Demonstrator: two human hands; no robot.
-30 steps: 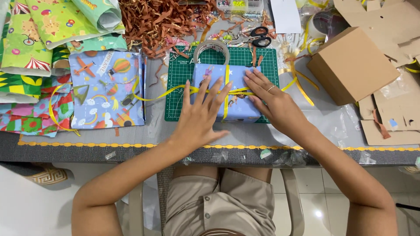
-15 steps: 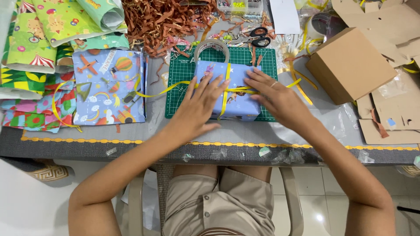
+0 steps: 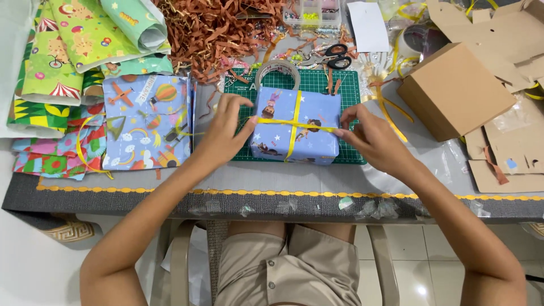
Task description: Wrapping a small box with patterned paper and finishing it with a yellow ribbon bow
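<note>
Flanking gift box (image 3: 296,126) on green mat (image 3: 348,85): both hands. Left hand (image 3: 222,133) and right hand (image 3: 368,139), each grip pinched on yellow ribbon (image 3: 293,124).

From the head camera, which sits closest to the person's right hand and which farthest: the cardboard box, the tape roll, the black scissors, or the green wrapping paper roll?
Measured from the right hand:
1. Cardboard box, just to its right.
2. Black scissors, beyond it at the mat's far edge.
3. Tape roll, behind the wrapped gift, only slightly farther than the scissors; these two are nearly too close to call.
4. Green wrapping paper roll, far across in the upper left.

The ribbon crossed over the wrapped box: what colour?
Yellow ribbon, seen in the head view, on the blue wrapped box.
</note>
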